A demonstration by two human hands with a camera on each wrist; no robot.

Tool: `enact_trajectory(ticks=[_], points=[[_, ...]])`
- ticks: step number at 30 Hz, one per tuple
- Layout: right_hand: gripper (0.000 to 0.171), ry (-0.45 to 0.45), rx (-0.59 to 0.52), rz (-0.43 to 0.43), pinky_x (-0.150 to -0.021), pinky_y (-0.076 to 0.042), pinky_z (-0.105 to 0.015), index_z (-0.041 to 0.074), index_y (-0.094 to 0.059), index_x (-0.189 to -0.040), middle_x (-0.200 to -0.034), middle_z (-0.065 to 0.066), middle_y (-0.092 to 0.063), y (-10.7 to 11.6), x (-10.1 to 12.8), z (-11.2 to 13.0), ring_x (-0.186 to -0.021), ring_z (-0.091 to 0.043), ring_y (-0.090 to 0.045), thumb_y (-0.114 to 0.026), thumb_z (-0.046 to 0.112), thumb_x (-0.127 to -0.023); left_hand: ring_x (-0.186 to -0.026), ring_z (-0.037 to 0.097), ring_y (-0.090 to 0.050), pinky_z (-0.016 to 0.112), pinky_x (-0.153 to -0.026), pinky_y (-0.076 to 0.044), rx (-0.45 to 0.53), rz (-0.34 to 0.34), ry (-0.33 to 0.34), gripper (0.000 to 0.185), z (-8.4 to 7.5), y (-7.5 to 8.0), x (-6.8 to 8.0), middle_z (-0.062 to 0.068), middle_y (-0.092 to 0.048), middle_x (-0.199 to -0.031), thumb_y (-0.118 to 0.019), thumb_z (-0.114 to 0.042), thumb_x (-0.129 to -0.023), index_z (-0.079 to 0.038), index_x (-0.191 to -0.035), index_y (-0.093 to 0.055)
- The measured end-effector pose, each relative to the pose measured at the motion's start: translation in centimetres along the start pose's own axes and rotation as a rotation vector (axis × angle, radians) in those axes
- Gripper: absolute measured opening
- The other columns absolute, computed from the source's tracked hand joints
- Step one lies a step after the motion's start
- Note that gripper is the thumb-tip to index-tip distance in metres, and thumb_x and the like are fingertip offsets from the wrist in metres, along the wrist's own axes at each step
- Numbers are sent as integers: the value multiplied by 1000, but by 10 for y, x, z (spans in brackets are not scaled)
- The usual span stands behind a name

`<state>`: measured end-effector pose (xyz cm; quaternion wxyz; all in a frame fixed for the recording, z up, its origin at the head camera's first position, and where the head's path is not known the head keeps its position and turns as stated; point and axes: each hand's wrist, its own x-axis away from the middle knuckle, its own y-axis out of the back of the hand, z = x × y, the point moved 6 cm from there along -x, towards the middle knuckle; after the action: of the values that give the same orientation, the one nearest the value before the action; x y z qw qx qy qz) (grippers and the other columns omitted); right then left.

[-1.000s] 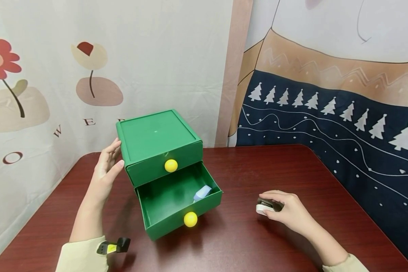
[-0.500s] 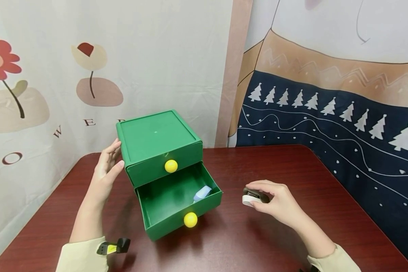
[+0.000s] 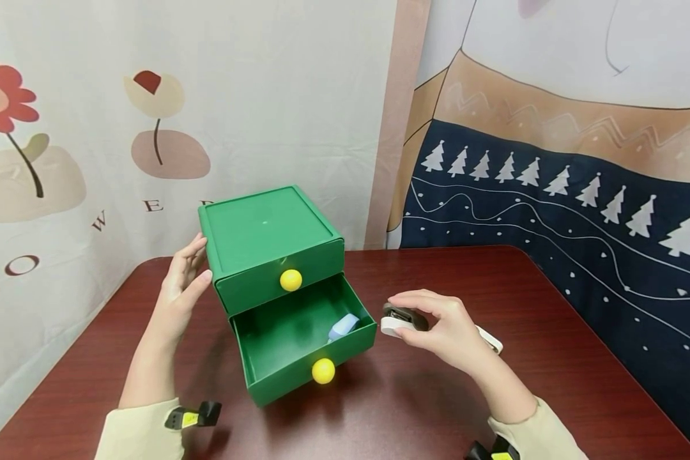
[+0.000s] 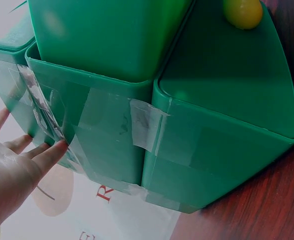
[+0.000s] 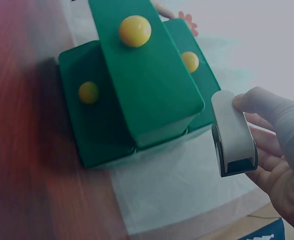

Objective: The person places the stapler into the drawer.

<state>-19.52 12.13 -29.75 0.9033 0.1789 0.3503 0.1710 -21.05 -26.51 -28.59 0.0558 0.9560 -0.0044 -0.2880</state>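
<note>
A green drawer cabinet [image 3: 267,227] with yellow knobs stands on the table, its middle drawer [image 3: 287,319] pulled out. Inside that drawer, at its right side, lies a small light-blue object [image 3: 343,326] whose kind I cannot tell. My left hand [image 3: 178,297] rests its extended fingers on the cabinet's left side; the left wrist view shows the fingertips against the taped green wall [image 4: 112,120]. With thumb and fingers my right hand [image 3: 445,329] pinches a small white and dark stapler [image 5: 233,132]. It is held above the table, just right of the drawer's front corner.
A white, narrow object [image 3: 490,340] lies on the table behind my right wrist, partly hidden by it. The dark red table [image 3: 425,409] reaches back to printed curtains [image 3: 299,96]. The pulled-out drawer juts toward me with its yellow knob [image 3: 323,370] in front.
My right hand has moved left and slightly up with the stapler, nearer the drawer. The white object behind its wrist has come into view. My left hand and the cabinet stay put.
</note>
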Motion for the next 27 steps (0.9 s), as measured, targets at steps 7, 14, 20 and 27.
enact_trajectory(ticks=[7, 14, 20, 27], points=[[38, 83, -20, 16, -81, -52, -32, 2, -70, -112, -111, -6, -67, -13, -20, 9, -98, -18, -62, -79, -2, -75, -138, 20, -23, 16, -100, -30, 8, -7, -1, 51, 0, -1, -1, 11, -16, -157, -44, 1, -97, -5, -146, -33], [34, 143, -33, 42, -78, -53, -35, 0, -70, -109, -109, -9, -67, -28, -43, 16, -97, -21, -62, -79, -1, -76, -139, 20, -22, 16, -100, -30, -3, -4, 3, 51, 0, 0, -1, 10, -16, -158, -45, 0, -98, -6, -147, -33], [33, 111, -55, 93, -83, -52, -34, 3, -71, -110, -111, -5, -67, -41, -60, 9, -101, -16, -61, -77, -1, -78, -138, 20, -23, 16, -99, -30, -6, -3, 6, 51, 1, 1, 0, 10, -16, -157, -44, 0, -98, -7, -147, -33], [30, 150, -32, 136, -78, -52, -30, 1, -72, -107, -110, -6, -68, -55, -74, 4, -101, -16, -60, -77, -1, -78, -138, 20, -24, 15, -99, -30, -11, -3, 9, 50, 0, 1, 0, 10, -16, -157, -44, 0, -98, -7, -146, -33]])
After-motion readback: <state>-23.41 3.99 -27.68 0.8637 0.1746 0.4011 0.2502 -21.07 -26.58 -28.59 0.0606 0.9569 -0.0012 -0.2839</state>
